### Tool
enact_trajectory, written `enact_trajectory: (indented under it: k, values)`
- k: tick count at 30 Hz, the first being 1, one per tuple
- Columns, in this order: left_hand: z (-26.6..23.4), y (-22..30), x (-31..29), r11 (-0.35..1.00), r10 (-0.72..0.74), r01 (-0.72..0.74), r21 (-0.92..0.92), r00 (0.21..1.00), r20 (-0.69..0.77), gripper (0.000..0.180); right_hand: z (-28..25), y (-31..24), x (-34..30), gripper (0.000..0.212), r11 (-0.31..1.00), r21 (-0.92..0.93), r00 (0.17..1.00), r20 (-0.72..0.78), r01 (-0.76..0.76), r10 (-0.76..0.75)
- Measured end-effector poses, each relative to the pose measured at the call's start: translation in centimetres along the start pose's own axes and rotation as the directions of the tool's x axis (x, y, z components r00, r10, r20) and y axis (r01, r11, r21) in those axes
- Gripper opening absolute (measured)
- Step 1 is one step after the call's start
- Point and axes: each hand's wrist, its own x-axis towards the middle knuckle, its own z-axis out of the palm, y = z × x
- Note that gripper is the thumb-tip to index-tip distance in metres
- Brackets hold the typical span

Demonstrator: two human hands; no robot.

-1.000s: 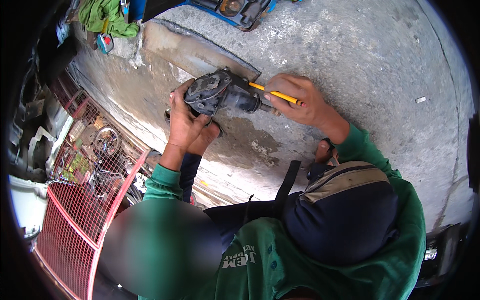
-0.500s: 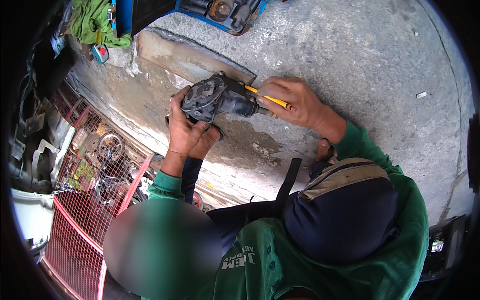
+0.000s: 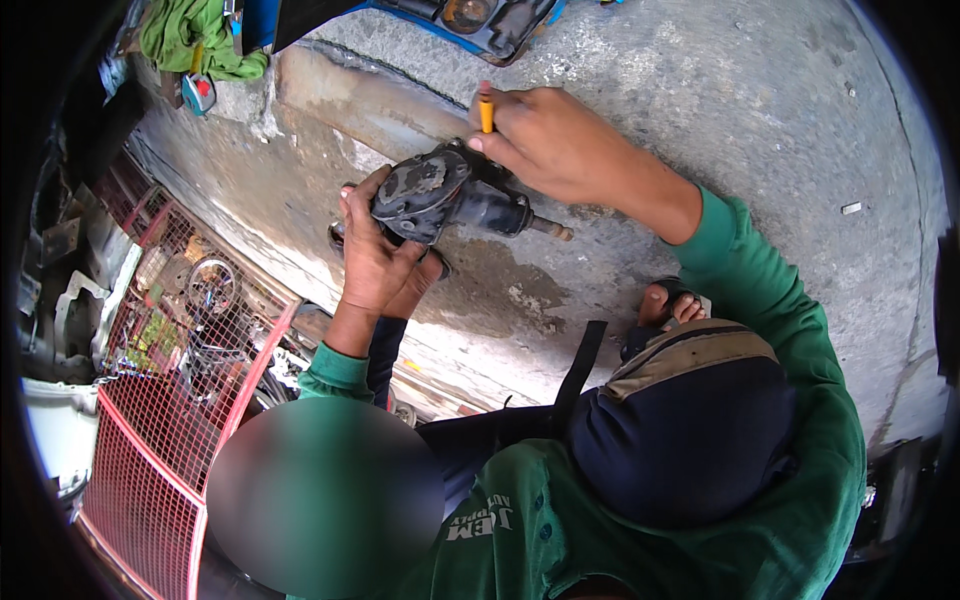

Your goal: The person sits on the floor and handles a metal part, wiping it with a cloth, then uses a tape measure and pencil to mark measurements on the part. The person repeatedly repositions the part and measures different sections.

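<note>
A black, worn metal gearbox [image 3: 425, 193] with a short cylindrical neck is held above the concrete floor, slightly tilted. Out of the neck sticks a bare metal shaft [image 3: 550, 228], pointing right. My left hand [image 3: 375, 262] grips the gearbox's left side, fingers behind and thumb at its lower edge. My right hand [image 3: 570, 145] is raised beyond the neck, closed round a yellow pencil [image 3: 487, 112] whose reddish end points up and away. The pencil's other end is hidden by my fingers.
A blue tool case [image 3: 515, 45] lies open at the far edge. Green cloth [image 3: 205, 40] and a teal tape measure [image 3: 198, 95] are at far left. A flat metal plate [image 3: 350, 95] lies beyond the gearbox. Red mesh fencing [image 3: 150, 470] stands left; my sandalled foot [image 3: 675, 303] is at right.
My right hand has lifted the pencil away from the gearbox's neck, up and to the far side, turning it upright and uncovering the shaft. The gearbox in my left hand has shifted slightly right.
</note>
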Motion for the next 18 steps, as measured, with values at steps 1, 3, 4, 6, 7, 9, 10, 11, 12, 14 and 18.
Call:
enact_trajectory:
  k: [1, 3, 4, 6, 7, 9, 10, 11, 12, 14, 18]
  values:
    - [0.1, 0.1, 0.0, 0.999, -0.006, 0.006, -0.036, 1.0, -0.015, 0.091, -0.7, -0.9, 0.6, 0.032, 0.999, -0.005, 0.998, 0.05, -0.039, 0.039]
    - [0.0, 0.2, 0.0, 0.999, -0.026, 0.026, -0.033, 1.0, -0.012, 0.091, -0.8, -1.5, 1.4, 0.032, 0.997, -0.014, 0.992, 0.105, -0.072, 0.073]
    - [0.0, 0.3, 0.0, 0.999, -0.033, 0.033, -0.031, 0.999, -0.009, 0.091, -0.7, -1.3, 1.8, 0.032, 0.998, -0.016, 0.992, 0.107, -0.067, 0.068]
    - [-0.1, 0.2, 0.1, 0.999, -0.027, 0.027, -0.033, 1.0, -0.005, 0.092, -0.2, -0.9, 2.6, 0.031, 0.999, -0.017, 0.994, 0.098, -0.04, 0.041]
    - [-0.1, 0.2, 0.1, 0.999, -0.025, 0.025, -0.033, 1.0, -0.004, 0.092, 0.4, -0.6, 3.0, 0.031, 1.0, -0.016, 0.996, 0.088, -0.017, 0.019]
    - [-0.1, 0.2, 0.0, 0.999, -0.036, 0.036, -0.041, 0.999, -0.002, 0.092, 1.0, -0.2, 3.6, 0.032, 1.0, -0.027, 0.996, 0.086, 0.013, -0.011]
    - [-0.1, 0.2, 0.0, 0.998, -0.041, 0.041, -0.046, 0.999, -0.003, 0.091, 1.1, -0.2, 3.9, 0.032, 0.999, -0.039, 0.995, 0.094, 0.023, -0.019]
    - [-0.1, 0.2, 0.1, 0.998, -0.032, 0.032, -0.047, 0.999, -0.003, 0.091, 1.2, -0.2, 4.1, 0.031, 0.998, -0.052, 0.994, 0.102, 0.032, -0.027]
    - [0.0, 0.3, 0.1, 0.999, -0.024, 0.023, -0.049, 1.0, -0.002, 0.092, 1.3, -0.2, 4.2, 0.031, 0.997, -0.069, 0.993, 0.12, 0.018, -0.01]
    - [0.0, 0.3, 0.0, 0.999, -0.016, 0.016, -0.047, 1.0, -0.009, 0.092, 0.9, -0.6, 4.6, 0.032, 0.995, -0.1, 0.988, 0.155, -0.003, 0.018]
    - [-0.1, 0.3, 0.0, 1.0, 0.011, -0.011, -0.003, 0.999, 0.031, 0.092, 0.8, -0.8, 4.9, 0.032, 0.993, -0.11, 0.975, 0.213, -0.031, 0.054]
